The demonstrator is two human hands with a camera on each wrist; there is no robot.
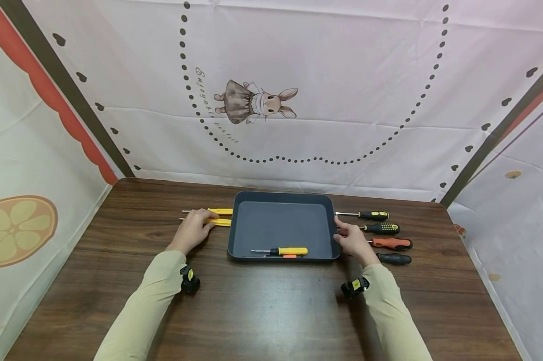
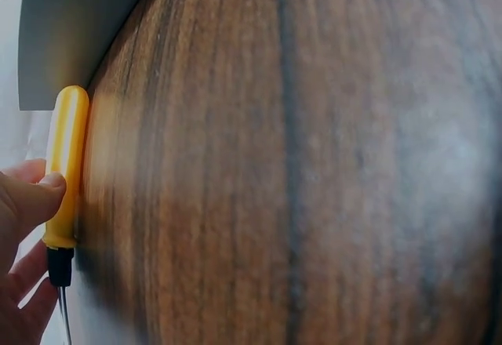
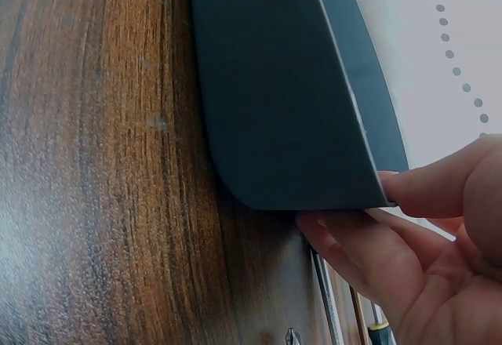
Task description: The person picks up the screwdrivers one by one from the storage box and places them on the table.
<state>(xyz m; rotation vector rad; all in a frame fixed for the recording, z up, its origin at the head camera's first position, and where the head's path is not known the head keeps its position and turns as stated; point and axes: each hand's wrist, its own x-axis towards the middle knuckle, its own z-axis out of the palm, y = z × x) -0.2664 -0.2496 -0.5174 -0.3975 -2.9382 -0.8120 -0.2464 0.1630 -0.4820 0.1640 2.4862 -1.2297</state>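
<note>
A dark grey rectangular tray (image 1: 280, 220) stands on the table. My right hand (image 1: 354, 241) pinches its right rim, the thumb (image 3: 427, 188) over the edge and fingers outside and underneath. To the left, my left hand (image 1: 192, 231) holds the yellow handle of a screwdriver (image 2: 67, 157) between thumb and fingers; the handle's end meets the tray's left wall. Just behind it lies a second yellow-handled screwdriver (image 1: 220, 211). Inside the tray, along its near wall, is a yellow-and-black screwdriver (image 1: 291, 250). A thin tool with an orange part (image 1: 289, 256) lies beside that one, partly hidden.
Right of the tray, several screwdrivers lie in a column: two black-and-yellow ones (image 1: 374, 215), an orange-and-black one (image 1: 391, 243) and a black one (image 1: 394, 258). Their shafts point toward the tray, partly behind my right hand. A printed cloth (image 1: 344, 100) hangs at the table's (image 1: 271, 311) back edge.
</note>
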